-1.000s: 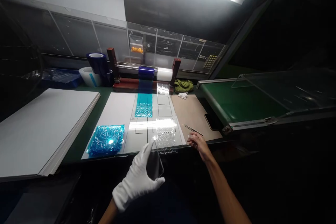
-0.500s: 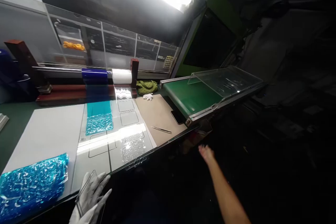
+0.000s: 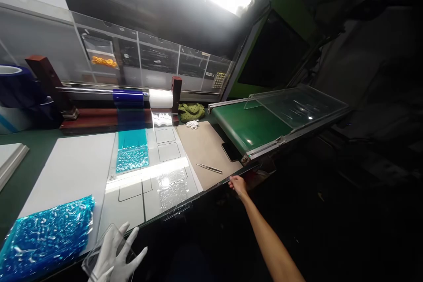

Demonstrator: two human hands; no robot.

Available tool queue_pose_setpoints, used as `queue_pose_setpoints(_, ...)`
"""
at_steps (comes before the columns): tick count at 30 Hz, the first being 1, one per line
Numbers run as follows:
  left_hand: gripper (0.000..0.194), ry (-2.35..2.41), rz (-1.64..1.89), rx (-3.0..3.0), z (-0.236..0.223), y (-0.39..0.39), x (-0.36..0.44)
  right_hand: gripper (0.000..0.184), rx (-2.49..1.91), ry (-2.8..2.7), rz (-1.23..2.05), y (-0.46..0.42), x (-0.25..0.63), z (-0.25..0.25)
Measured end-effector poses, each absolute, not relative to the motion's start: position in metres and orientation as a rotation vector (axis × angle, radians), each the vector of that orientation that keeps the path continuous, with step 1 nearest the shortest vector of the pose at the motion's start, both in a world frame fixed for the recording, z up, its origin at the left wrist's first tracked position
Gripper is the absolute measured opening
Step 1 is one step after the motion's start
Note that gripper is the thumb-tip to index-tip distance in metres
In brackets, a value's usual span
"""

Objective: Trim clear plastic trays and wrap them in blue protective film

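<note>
My gloved left hand (image 3: 115, 253) sits at the bottom of the view, its white fingers spread around a transparent pane (image 3: 91, 261). The pane's lower part drops out of frame. My bare right hand (image 3: 238, 185) rests at the table's front edge, by the corner of a tan mat (image 3: 205, 150), and holds nothing I can see. Slim steel tweezers (image 3: 209, 168) lie on that mat above it. Crumpled blue film (image 3: 46, 240) lies left of my left hand. A wrinkled transparent film (image 3: 172, 191) and a teal film strip (image 3: 132, 150) lie on a marked white template (image 3: 127, 205).
A blue film roll (image 3: 128, 98) and a white roll (image 3: 161, 98) sit on a bar between dark red posts. Beyond the mat are white gloves (image 3: 192, 124), a green cloth (image 3: 191, 112) and a phone (image 3: 229, 152). A green conveyor (image 3: 247, 125) stands to the right.
The view has swung, shifting the table left and down since the oldest frame. My left hand has dropped toward the frame's lower left with the pane. My right hand has returned from the dark to the table edge.
</note>
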State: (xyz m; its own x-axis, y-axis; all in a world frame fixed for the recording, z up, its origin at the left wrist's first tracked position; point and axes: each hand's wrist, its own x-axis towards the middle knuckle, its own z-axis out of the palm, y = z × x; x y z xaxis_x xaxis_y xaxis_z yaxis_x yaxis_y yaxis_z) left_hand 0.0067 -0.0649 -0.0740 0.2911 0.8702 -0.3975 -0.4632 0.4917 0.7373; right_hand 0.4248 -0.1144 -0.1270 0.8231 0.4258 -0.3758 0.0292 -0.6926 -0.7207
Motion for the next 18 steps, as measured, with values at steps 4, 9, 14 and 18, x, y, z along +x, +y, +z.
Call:
queue_pose_setpoints(4, 0.092, 0.927, 0.993, 0.455, -0.089, -0.057, 0.008, 0.014, -2.353, -0.729, 0.64, -0.041, 0.408, -0.133)
queue_pose_setpoints(9, 0.084, 0.997, 1.02, 0.446, -0.09, -0.057, 0.005, 0.011, -2.407, -1.071, 0.602, 0.015, 0.396, -0.129)
queue_pose_setpoints(14, 0.081, 1.11, 0.994, 0.741, -0.07, -0.064, -0.002, 0.009, -2.354, -1.267, 0.67, 0.019, 0.385, -0.116)
queue_pose_setpoints(18, 0.099, 1.148, 0.963, 1.066, -0.047, -0.066, -0.008, 0.025, -2.166, -1.431, 0.819, 0.005, 0.354, -0.09)
